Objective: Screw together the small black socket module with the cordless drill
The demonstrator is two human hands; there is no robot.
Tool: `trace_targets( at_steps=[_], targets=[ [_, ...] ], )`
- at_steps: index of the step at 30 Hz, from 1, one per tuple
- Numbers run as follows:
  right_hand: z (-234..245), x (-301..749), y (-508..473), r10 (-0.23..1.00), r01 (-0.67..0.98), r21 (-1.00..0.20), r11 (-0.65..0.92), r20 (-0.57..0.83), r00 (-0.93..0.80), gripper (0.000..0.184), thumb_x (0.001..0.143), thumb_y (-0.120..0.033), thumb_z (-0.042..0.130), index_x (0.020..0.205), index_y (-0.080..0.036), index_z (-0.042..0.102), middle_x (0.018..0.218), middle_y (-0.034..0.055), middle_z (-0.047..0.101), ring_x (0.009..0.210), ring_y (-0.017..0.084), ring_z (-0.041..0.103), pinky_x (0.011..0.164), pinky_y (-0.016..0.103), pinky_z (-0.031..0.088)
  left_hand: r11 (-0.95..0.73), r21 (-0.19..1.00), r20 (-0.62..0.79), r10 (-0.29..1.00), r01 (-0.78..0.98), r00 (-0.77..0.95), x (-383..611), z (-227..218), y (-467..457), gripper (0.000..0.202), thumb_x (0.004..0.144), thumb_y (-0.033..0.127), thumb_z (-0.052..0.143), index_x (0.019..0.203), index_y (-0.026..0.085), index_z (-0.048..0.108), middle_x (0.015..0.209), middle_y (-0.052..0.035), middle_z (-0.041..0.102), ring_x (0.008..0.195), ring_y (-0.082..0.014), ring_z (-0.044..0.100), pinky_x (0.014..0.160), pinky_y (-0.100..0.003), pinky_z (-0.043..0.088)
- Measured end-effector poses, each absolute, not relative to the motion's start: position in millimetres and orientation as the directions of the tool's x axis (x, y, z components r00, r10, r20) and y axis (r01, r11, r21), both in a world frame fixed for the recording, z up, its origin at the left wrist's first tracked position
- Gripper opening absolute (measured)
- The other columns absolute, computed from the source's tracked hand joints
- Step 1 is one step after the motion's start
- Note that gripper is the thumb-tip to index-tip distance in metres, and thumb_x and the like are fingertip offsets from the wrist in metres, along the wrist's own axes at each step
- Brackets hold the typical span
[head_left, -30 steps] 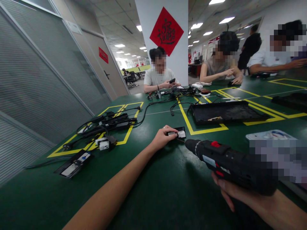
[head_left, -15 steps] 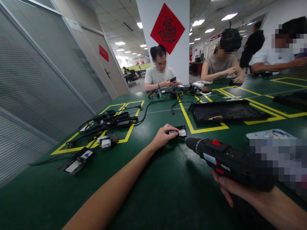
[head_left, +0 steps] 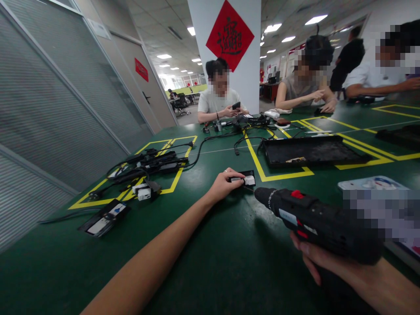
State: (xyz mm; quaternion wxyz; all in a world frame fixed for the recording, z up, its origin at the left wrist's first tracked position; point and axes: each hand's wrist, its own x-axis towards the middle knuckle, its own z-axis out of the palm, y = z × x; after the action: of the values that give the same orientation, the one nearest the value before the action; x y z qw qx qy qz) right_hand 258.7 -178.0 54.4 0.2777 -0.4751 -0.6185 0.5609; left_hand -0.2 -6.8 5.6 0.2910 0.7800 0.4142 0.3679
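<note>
My left hand (head_left: 227, 184) is closed on a small black case with white parts (head_left: 250, 180), pressed down on the green table (head_left: 210, 236). Its thumb lies along the near side, and the fingers hide the case's left end. My right hand (head_left: 315, 258) grips a black and red cordless drill (head_left: 315, 223) by its handle, which is mostly hidden. From the drill's chuck a thin bit (head_left: 248, 189) points left, its tip close to the near edge of the case by my left thumb. Whether the tip touches the case I cannot tell.
A similar black piece with white labels (head_left: 104, 218) lies at left, near a white adapter (head_left: 142, 191) and a heap of black cables (head_left: 154, 164). Behind the drill rests a black tray (head_left: 315, 151). A clear plastic box (head_left: 370, 183) is at right. Several people sit across the table.
Both hands keep nearly the same place and grip. The view has shifted very slightly; the drill and case show hardly any movement.
</note>
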Motion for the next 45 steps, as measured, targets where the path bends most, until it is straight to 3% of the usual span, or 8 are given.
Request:
trace_targets(
  at_steps=[13,45],
  targets=[
    [55,260,-177,0.897,0.262,-0.960,-0.104,-0.204,-0.393,0.024,0.080,-0.046,0.060,0.078,-0.021,0.058,0.055,-0.0021,0.059,0.043,0.013,0.057,0.050,0.028,0.045,-0.490,0.764,0.339,0.858,0.420,0.385,0,5,-7,0.021,0.077,0.029,0.064,0.096,0.021,0.071,0.091,-0.0045,0.061,0.089,-0.0181,0.055,0.079,-0.030,0.043],
    [47,266,-177,0.893,0.309,-0.946,-0.099,-0.221,-0.392,0.022,0.083,-0.044,0.057,0.083,-0.022,0.062,0.048,-0.0019,0.059,0.045,0.015,0.059,0.057,0.031,0.048,-0.497,0.773,0.352,0.853,0.394,0.386,0,4,-6,0.021,0.077,0.029,0.064,0.094,0.020,0.071,0.089,-0.0045,0.060,0.087,-0.0179,0.055,0.079,-0.030,0.043]
  ],
)
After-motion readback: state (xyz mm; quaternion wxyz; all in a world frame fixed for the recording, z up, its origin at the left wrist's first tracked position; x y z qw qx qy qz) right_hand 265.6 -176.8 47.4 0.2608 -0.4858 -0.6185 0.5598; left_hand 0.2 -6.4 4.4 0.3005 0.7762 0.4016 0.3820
